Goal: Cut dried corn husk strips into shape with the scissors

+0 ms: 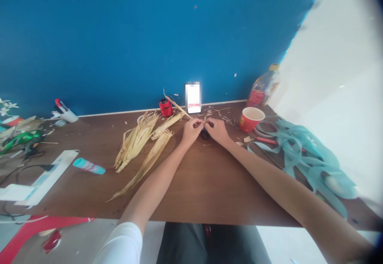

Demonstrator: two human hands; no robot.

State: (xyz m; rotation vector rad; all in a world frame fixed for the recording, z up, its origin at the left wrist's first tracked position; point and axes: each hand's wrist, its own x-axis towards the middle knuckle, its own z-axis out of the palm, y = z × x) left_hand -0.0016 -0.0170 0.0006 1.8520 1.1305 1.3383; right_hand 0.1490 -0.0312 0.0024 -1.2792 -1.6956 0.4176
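From my remote station I have one view, from the camera worn on the person's head. It sits above the desk and faces forward and down, looking across the wooden desk [206,192] toward the blue wall [149,44]. The left hand [191,132] and right hand [218,131] sit mid-frame, well away from the lens, while the person's dark trousers [209,244] edge in along the bottom.
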